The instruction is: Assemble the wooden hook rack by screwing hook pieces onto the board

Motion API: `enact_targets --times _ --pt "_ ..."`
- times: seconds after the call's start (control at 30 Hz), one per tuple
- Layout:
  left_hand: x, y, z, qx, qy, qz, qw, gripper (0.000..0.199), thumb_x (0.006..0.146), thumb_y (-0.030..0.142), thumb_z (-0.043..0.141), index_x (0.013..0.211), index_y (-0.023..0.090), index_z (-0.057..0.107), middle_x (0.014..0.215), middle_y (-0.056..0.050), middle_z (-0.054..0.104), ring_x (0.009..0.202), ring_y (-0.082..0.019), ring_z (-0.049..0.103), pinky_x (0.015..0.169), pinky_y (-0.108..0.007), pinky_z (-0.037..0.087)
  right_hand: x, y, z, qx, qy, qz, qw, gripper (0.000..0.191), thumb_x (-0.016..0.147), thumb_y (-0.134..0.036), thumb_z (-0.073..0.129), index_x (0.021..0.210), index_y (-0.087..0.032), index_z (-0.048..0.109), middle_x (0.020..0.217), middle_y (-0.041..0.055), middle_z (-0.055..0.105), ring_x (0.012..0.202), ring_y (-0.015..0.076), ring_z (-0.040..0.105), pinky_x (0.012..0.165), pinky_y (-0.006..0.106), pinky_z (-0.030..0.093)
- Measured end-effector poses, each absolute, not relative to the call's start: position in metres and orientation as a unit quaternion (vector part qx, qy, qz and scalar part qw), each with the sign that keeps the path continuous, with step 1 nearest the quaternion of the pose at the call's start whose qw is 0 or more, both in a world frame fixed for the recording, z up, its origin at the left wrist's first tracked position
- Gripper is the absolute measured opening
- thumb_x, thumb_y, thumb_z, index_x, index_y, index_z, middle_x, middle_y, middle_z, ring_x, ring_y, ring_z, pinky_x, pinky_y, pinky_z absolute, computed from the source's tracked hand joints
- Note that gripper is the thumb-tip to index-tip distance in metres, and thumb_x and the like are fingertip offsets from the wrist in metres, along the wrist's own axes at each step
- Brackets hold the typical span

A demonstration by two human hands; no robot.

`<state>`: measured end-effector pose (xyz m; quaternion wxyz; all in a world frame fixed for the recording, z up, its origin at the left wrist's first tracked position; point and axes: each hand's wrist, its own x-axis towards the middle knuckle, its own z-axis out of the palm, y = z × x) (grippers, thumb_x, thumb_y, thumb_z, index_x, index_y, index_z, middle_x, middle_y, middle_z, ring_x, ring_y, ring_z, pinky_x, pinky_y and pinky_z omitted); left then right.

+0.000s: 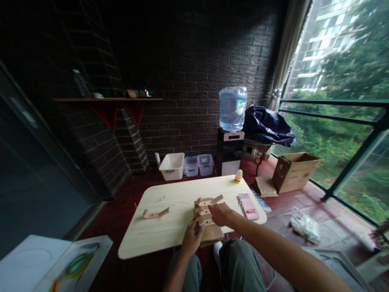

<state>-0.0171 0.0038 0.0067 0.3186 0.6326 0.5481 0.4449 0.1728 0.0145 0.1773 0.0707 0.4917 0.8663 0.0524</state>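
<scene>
A wooden rack (204,202) with three rows of rounded wooden pieces sits at the table's near edge, on a light brown block or box (212,234). My left hand (191,238) grips its near left side, thumb and fingers bent around the lowest row. On the right side of the middle row, my right hand (221,214) has curled fingers closed at a wooden piece, which they mostly hide. Beyond them, a flat wooden flap (217,199) tilts up from the top row. A similar loose wooden piece (156,213) with a raised flap lies to the left.
Small metal bits (162,198) lie on the pale table (136,235). A yellow-capped bottle (238,177) stands at the far edge, and a pink packet (248,206) lies right. Behind are plastic bins (172,167), a water dispenser (230,150) and a cardboard box (293,174).
</scene>
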Motion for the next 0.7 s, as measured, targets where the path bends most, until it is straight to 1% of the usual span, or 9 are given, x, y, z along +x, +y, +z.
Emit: enact_targets --times 0.07,0.1,0.2,0.27,0.4,0.6,0.7 --pt "-0.017 0.003 0.005 0.630 0.550 0.450 0.314 0.055 0.084 0.060 0.063 0.121 0.020 0.070 0.138 -0.016 0.067 0.133 -0.033 0.061 0.117 -0.051 0.045 0.173 0.013 0.180 0.485 0.869 0.053 0.084 0.043 0.084 -0.016 0.063 0.126 -0.005 0.063 0.102 0.0258 0.076 0.085 0.0385 0.077 0.064 0.053 0.063" --pt "-0.017 0.003 0.005 0.629 0.551 0.452 0.311 0.054 0.084 0.060 0.063 0.120 0.020 0.070 0.138 -0.016 0.067 0.133 -0.034 0.061 0.117 -0.051 0.046 0.173 0.013 0.183 0.479 0.871 0.047 0.095 0.040 0.085 -0.015 0.063 0.124 -0.007 0.064 0.103 0.0245 0.077 0.087 0.0377 0.077 0.065 0.052 0.063" --pt "-0.017 0.002 0.005 0.632 0.547 0.455 0.307 0.053 0.084 0.061 0.063 0.119 0.021 0.071 0.135 -0.015 0.069 0.131 -0.033 0.063 0.115 -0.051 0.047 0.173 0.015 0.193 0.437 0.891 0.031 0.117 0.022 0.089 -0.015 0.061 0.109 -0.012 0.070 0.106 0.0210 0.077 0.094 0.0354 0.077 0.067 0.047 0.063" --pt "-0.018 0.002 0.006 0.635 0.544 0.453 0.310 0.053 0.084 0.061 0.063 0.119 0.021 0.071 0.134 -0.015 0.070 0.129 -0.033 0.064 0.115 -0.051 0.048 0.174 0.016 0.195 0.416 0.901 0.035 0.114 0.018 0.091 -0.013 0.058 0.103 -0.012 0.071 0.106 0.0208 0.077 0.095 0.0353 0.077 0.068 0.047 0.062" --pt "-0.018 0.005 0.005 0.625 0.555 0.447 0.318 0.056 0.083 0.063 0.065 0.118 0.020 0.072 0.136 -0.016 0.068 0.132 -0.033 0.061 0.117 -0.049 0.045 0.177 0.017 0.187 0.440 0.889 0.041 0.117 0.020 0.089 -0.009 0.059 0.104 -0.009 0.072 0.103 0.0231 0.077 0.091 0.0356 0.077 0.067 0.046 0.062" --pt "-0.017 0.010 0.001 0.628 0.560 0.434 0.322 0.055 0.085 0.061 0.062 0.121 0.020 0.070 0.138 -0.015 0.066 0.133 -0.032 0.060 0.118 -0.048 0.045 0.180 0.022 0.180 0.455 0.882 0.048 0.113 0.029 0.088 -0.019 0.065 0.112 -0.003 0.070 0.102 0.0259 0.075 0.090 0.0360 0.076 0.067 0.047 0.063" --pt "-0.016 0.012 -0.001 0.632 0.558 0.437 0.315 0.053 0.086 0.060 0.062 0.120 0.020 0.070 0.137 -0.015 0.067 0.133 -0.031 0.061 0.117 -0.048 0.046 0.175 0.025 0.182 0.451 0.883 0.048 0.122 0.030 0.085 -0.019 0.066 0.110 -0.003 0.071 0.102 0.0270 0.075 0.090 0.0383 0.076 0.064 0.050 0.063"
